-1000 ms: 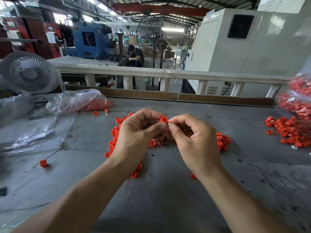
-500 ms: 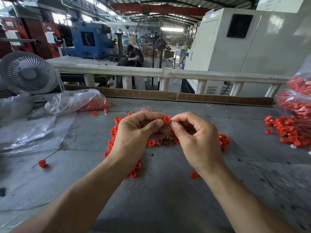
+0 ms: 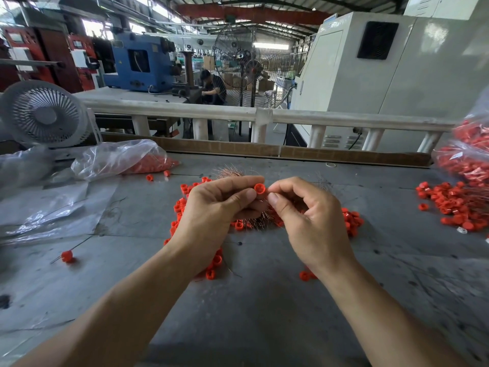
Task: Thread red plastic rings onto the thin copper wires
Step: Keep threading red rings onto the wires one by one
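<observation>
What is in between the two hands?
A red ring, pinched by the left hand, with the right hand fingertips beside it, seen in the head view.

No readable text, labels, brand names, numbers or signs anywhere, panels on the red machines at the far left too blurred to read, pale cabinet at the right unmarked

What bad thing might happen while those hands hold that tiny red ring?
The ring is only pinched at the fingertips of the left hand, so it might slip and vanish into the loose rings below. The wire at the right hand is too thin to see clearly; it may miss the hole or bend.
</observation>
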Tool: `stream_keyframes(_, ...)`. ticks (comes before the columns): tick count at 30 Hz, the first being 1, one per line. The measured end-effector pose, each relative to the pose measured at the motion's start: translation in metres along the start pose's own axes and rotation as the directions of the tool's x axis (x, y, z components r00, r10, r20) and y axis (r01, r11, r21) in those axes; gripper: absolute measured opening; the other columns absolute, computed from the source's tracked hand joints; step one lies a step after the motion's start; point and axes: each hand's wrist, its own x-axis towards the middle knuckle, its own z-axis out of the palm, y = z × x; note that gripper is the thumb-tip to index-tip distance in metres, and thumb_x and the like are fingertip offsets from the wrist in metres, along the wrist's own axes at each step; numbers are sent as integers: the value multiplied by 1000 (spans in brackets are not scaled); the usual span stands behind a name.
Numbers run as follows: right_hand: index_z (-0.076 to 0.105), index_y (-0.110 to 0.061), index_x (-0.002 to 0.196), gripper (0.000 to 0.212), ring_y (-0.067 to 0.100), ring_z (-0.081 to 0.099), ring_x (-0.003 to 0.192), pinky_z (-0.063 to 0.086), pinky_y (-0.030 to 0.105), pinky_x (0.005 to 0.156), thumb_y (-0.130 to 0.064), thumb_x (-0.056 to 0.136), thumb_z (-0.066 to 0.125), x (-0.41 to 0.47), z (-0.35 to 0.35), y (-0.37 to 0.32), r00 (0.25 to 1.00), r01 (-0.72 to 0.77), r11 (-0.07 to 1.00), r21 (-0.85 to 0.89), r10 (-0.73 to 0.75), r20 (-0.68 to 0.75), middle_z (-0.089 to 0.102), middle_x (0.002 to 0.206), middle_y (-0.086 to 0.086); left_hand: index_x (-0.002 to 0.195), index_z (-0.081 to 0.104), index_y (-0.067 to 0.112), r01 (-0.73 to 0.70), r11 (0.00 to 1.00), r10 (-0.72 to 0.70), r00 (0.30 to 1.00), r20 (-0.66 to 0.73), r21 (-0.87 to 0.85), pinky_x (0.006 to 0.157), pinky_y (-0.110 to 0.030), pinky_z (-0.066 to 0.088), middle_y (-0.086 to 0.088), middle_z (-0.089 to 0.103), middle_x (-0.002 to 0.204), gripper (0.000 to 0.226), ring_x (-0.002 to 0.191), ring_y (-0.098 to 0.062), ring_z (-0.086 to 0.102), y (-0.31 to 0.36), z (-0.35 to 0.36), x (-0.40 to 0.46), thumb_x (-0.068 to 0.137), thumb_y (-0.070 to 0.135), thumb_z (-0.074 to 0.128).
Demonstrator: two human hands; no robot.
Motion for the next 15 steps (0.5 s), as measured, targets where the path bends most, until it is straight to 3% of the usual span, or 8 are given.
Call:
stream_keyframes(4, 75, -20, 103, 21, 7, 69, 94, 49, 14, 79, -6, 100, 61, 1, -1, 2, 1000, -21, 1000, 18, 21, 19, 74, 93, -12, 108, 75, 6, -25, 1000, 25, 1000, 1, -18, 75, -26, 60, -11, 78, 91, 28, 80, -19, 75, 2, 2, 0, 82, 15, 69)
stream_keyframes(8, 72, -25, 112, 26, 12, 70, 98, 55, 27, 87, -8, 103, 55, 0, 0, 5, 997, -74, 995, 62, 72, 35, 74, 95, -9, 105, 76, 8, -43, 999, 43, 999, 16, -33, 75, -29, 61, -16, 77, 94, 26, 81, -22, 75, 3, 2, -1, 82, 17, 70)
stream_keyframes(15, 61, -32, 126, 29, 11, 72, 101, 57, 37, 93, -16, 104, 52, -2, 4, 7, 985, -153, 979, 131, 140, 103, 76, 100, -9, 108, 73, 5, -35, 994, 42, 997, 66, -101, 72, -30, 61, -21, 76, 107, 24, 94, -33, 77, 6, 2, -4, 87, 16, 69)
